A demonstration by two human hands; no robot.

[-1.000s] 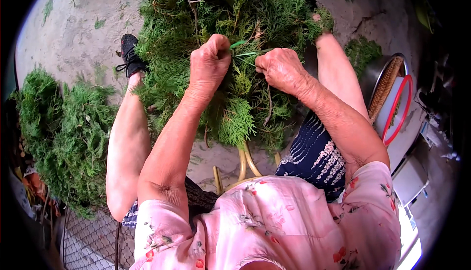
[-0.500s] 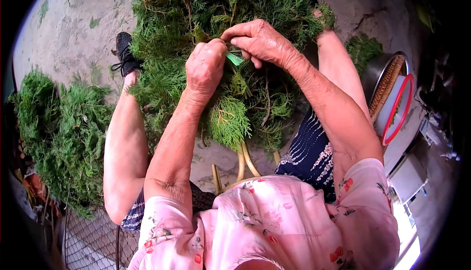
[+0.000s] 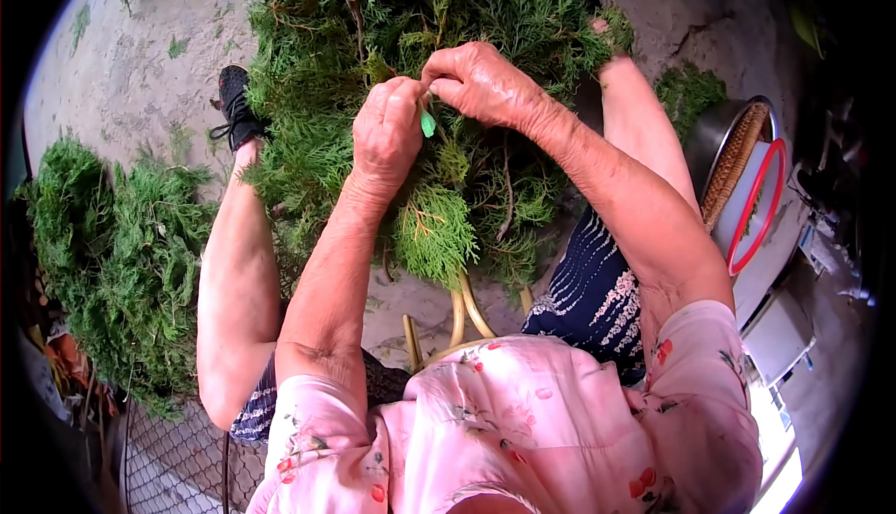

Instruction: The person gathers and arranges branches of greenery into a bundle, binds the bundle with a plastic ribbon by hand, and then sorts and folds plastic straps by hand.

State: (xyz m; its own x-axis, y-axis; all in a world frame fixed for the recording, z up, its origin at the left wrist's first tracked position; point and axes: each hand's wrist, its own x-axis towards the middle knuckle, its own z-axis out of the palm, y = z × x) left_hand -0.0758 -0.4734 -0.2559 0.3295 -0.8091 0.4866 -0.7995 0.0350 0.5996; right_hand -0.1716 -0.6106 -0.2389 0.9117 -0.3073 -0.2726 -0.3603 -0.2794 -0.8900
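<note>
My left hand is closed over the pile of green conifer branches, its fingers curled in. A small bright green strip hangs from beside its fingertips; whether it is plastic or something else I cannot tell. My right hand meets the left at the fingertips, thumb and forefinger pinched together. Whatever lies in that pinch is too small or hidden to make out. Below the hands, a lighter green sprig lies on the near side of the pile, between my legs.
Another heap of cut greenery lies on the floor to my left. On the right stand a metal basin, a woven basket and a red-rimmed white container. Curved tan rods stand close before me. Wire mesh is at lower left.
The right hand's fingers have folded in, and it has shifted slightly left against the left hand. The green strip has swung left and now hangs downward, with less of it showing.
</note>
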